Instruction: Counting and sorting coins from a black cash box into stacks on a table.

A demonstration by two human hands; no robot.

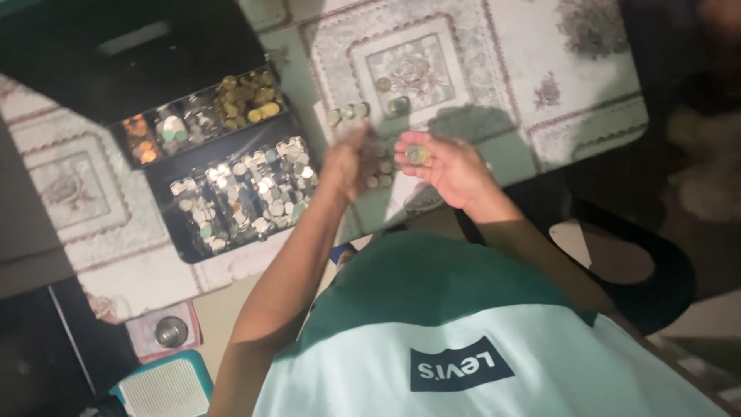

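My right hand (455,168) is turned palm up over the table's near edge and holds a few coins (417,154) near its fingers. My left hand (347,161) is blurred just to its left, fingers bunched, above several loose coins (380,174) on the tablecloth. Whether it holds anything is unclear. More loose coins (349,112) lie in a short row farther back. A black cash box (179,249) sits open left of my left hand, with silver coins (247,193) in its near tray and golden and copper coins (247,96) in its far tray.
The box's black lid (131,46) stands open at the far left. A floral tablecloth (417,66) covers the table. A dark chair (656,270) stands at the right. Below the table on the left are a small round metal cup (170,332) and a teal-rimmed white object (166,386).
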